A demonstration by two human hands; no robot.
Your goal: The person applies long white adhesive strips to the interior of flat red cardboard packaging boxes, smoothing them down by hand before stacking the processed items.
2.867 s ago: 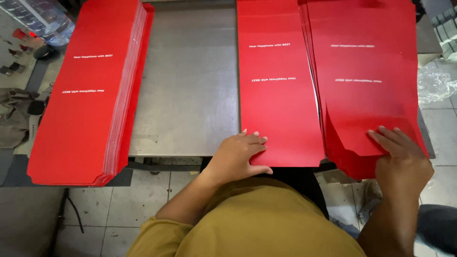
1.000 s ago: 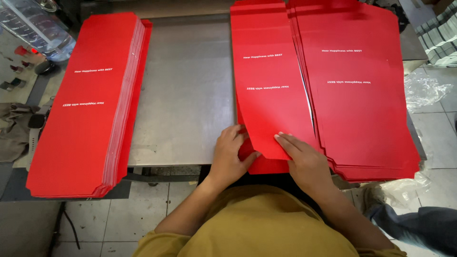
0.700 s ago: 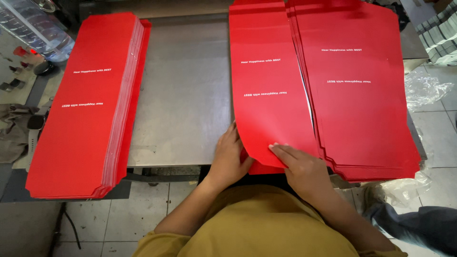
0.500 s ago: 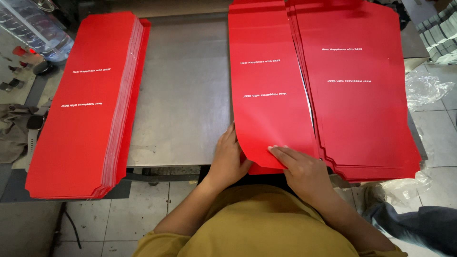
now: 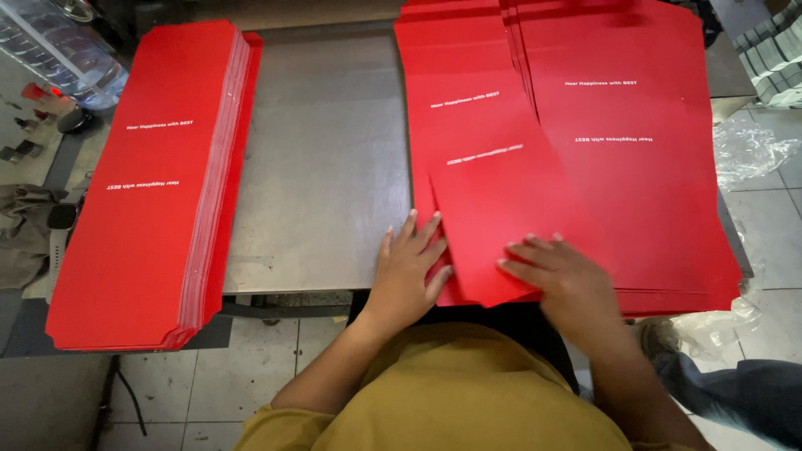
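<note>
Sheet skewed under both your hands

Red card sheet (image 5: 493, 209) lies on the middle red stack (image 5: 451, 67), its long axis running away from you and tilted off that stack's line. Your right hand (image 5: 564, 280) presses flat on its near corner; your left hand (image 5: 409, 267), fingers spread, rests at its near left edge, gripping nothing.

Matt red card sheets (image 5: 501, 209) lie on a dull, smooth grey metal table (image 5: 326, 167); the floor (image 5: 251, 392) is tiled.

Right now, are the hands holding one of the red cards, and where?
Both hands press the top red card sheet at its near end: left hand on its left edge, right hand flat on top.
</note>
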